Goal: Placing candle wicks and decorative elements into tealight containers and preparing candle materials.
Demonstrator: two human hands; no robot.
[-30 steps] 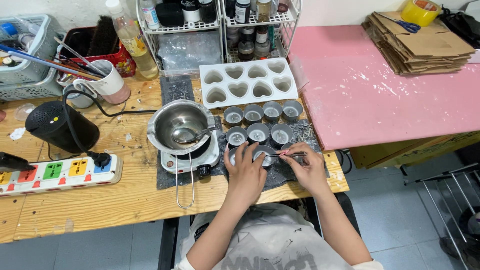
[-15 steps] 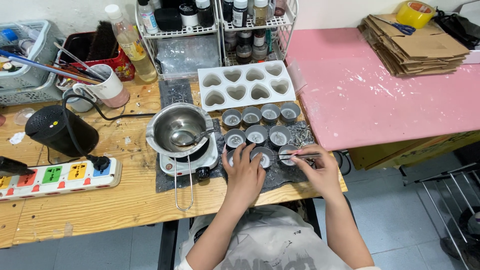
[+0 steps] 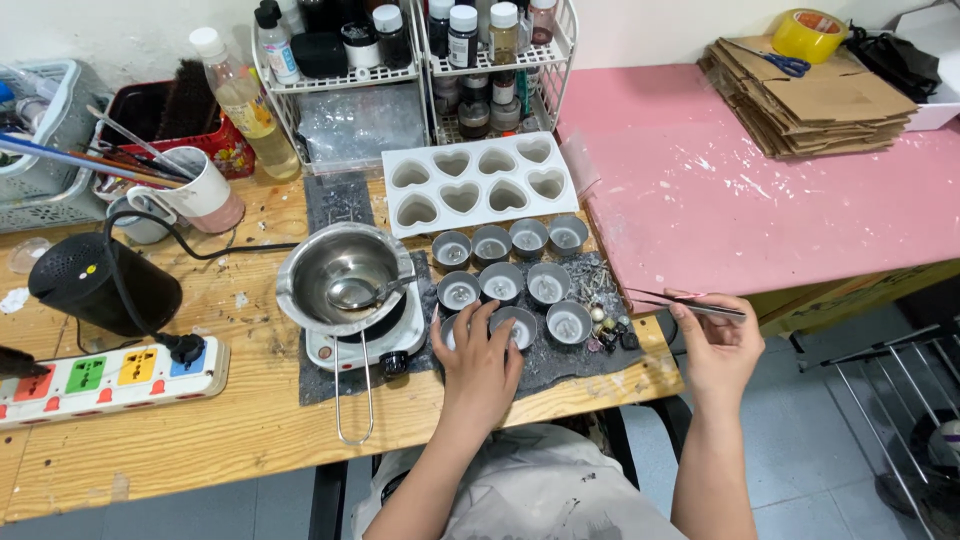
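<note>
Left grip (image 3: 480, 352) hiding tin (image 3: 452, 330), contents unclear

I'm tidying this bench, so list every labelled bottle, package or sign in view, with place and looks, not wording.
Plastic bottle: back left, tall, clear, yellowish liquid, white cap, pale label.
Jars: wire rack, dark, white lids, small labels.
Red box: beside the bottle, patterned front.
Power strip: front left, white, coloured sockets.
</note>
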